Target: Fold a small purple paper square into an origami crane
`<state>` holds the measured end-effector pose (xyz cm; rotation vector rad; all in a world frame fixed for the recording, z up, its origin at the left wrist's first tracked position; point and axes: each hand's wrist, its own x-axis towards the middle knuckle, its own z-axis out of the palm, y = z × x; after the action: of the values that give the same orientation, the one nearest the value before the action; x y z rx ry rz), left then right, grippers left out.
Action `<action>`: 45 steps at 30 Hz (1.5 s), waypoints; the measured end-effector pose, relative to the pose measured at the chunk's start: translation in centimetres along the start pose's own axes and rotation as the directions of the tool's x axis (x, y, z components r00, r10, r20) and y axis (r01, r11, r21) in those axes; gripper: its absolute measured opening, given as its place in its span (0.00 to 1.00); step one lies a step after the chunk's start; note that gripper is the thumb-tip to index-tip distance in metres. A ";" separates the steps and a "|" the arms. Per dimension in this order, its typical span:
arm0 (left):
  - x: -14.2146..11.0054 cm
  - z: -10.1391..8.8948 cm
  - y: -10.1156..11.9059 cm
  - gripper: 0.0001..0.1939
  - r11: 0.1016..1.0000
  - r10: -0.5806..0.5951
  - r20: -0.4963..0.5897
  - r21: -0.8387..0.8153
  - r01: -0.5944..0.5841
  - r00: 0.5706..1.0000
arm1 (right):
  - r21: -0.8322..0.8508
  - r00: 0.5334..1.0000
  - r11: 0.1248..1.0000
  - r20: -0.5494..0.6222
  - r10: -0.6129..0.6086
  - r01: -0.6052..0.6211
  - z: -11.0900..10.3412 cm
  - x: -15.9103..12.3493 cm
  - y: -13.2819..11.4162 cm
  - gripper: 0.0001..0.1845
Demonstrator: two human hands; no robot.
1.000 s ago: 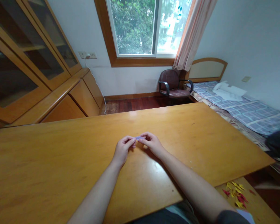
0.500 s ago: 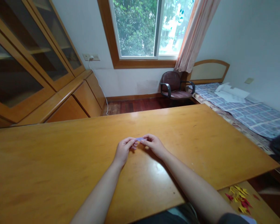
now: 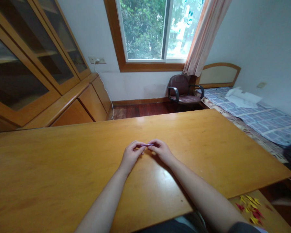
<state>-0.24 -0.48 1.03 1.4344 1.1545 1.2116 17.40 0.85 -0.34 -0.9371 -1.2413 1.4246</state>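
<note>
A small strip of purple folded paper (image 3: 147,145) is held just above the table, seen nearly edge-on as a thin line. My left hand (image 3: 131,154) pinches its left end between thumb and fingers. On the other end, the thumb and fingertips of my right hand (image 3: 162,151) are closed. The fingertips of both hands almost meet and cover much of the paper, so its exact shape is hidden.
Under my hands spreads a wooden table (image 3: 63,168). Several yellow and red folded paper pieces (image 3: 252,207) lie on a lower surface at the bottom right. Beyond the table stand an armchair (image 3: 181,89), a bed (image 3: 264,116) and a glass-door cabinet (image 3: 55,94).
The purple paper has turned from showing a flat face to nearly edge-on. My left thumb and fingers have shifted right, closer to my right fingertips. The view has moved slightly.
</note>
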 end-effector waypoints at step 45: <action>0.1 0.2 -0.5 0.18 0.978 -0.139 -0.062 -0.163 0.127 0.988 | -0.385 0.947 0.895 -0.131 -0.295 0.226 -1.0 -0.2 -0.1 0.10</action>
<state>-0.10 -0.31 0.52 1.1840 1.1576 1.2408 18.36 0.91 -0.46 -1.0774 -1.4563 0.8866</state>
